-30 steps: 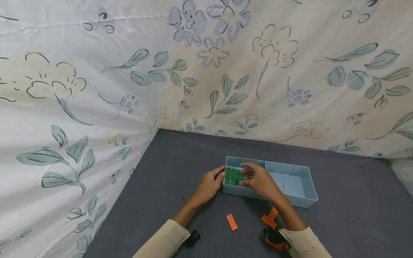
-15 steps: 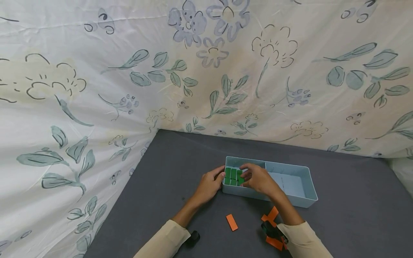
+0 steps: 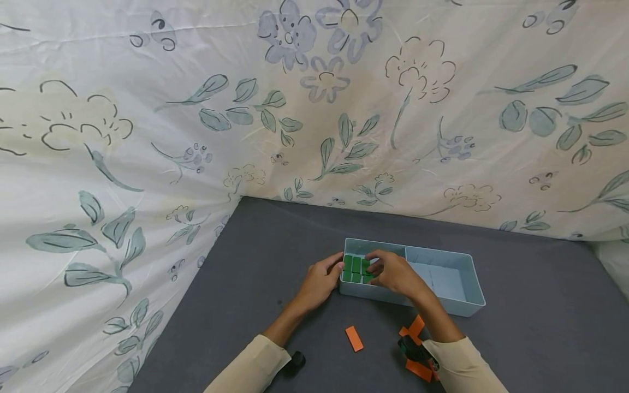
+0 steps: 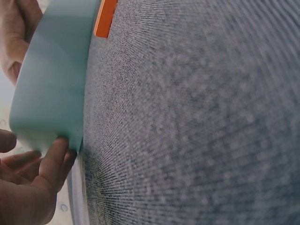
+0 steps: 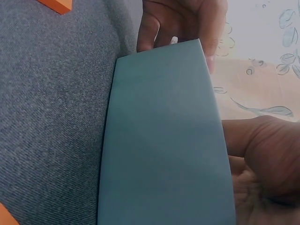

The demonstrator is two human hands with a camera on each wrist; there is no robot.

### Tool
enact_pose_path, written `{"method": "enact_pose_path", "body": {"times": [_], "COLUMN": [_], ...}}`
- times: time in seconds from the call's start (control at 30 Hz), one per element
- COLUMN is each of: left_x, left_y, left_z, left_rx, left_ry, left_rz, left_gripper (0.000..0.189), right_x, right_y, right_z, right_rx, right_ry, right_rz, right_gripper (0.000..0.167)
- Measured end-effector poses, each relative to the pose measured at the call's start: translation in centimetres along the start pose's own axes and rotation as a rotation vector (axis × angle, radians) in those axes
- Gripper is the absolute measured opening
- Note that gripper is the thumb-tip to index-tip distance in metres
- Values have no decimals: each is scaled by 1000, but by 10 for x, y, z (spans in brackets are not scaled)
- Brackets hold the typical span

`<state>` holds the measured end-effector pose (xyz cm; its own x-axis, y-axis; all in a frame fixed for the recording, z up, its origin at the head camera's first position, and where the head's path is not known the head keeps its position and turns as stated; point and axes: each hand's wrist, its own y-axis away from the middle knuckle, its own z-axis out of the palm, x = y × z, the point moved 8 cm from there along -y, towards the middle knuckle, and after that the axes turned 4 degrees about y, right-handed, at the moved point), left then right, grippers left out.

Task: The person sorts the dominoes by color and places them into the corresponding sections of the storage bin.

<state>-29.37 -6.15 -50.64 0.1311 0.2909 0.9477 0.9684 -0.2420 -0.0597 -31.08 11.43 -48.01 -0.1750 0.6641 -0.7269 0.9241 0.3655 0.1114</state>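
Green blocks [image 3: 356,265] adjoin right grip [image 3: 395,272], hold unclear; relaxed left grip [image 3: 316,284] touches smooth box [image 5: 161,136]

The person wears long sleeves in plain pale cream cloth. The left sleeve [image 3: 250,367] and the right sleeve [image 3: 464,364] are softly creased. Near the left one's edge shows a small rounded black device [image 3: 295,362]; by the right, a larger dark device [image 3: 415,350]. The left hand [image 3: 316,285] and right hand [image 3: 397,274] are bare.

Had white cloth with leaf sprigs and purplish flowers [image 3: 196,54] along the back and left of my dark gray woven surface [image 3: 275,245], plus one orange block [image 3: 354,339] lying solo and a messy bunch of orange blocks [image 3: 419,370] right of it.
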Motion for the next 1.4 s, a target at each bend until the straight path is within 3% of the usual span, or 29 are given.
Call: {"method": "enact_pose_path", "body": {"times": [0.27, 0.7, 1.2, 1.4], "left_x": [-2, -1, 1, 1], "left_y": [0, -1, 0, 0], "left_z": [1, 1, 0, 0], "left_rx": [-4, 5, 6, 9], "left_ry": [12, -6, -4, -13], "left_rz": [-8, -4, 20, 18], "left_gripper": [48, 47, 47, 46], "right_x": [1, 3, 11, 15], "right_y": [3, 17, 56, 75], "right_z": [0, -10, -26, -34], "right_rx": [39, 180, 312, 358], "right_ry": [-7, -52, -100, -108], "right_rz": [-13, -35, -137, -137], "right_gripper": [55, 62, 55, 51]}}
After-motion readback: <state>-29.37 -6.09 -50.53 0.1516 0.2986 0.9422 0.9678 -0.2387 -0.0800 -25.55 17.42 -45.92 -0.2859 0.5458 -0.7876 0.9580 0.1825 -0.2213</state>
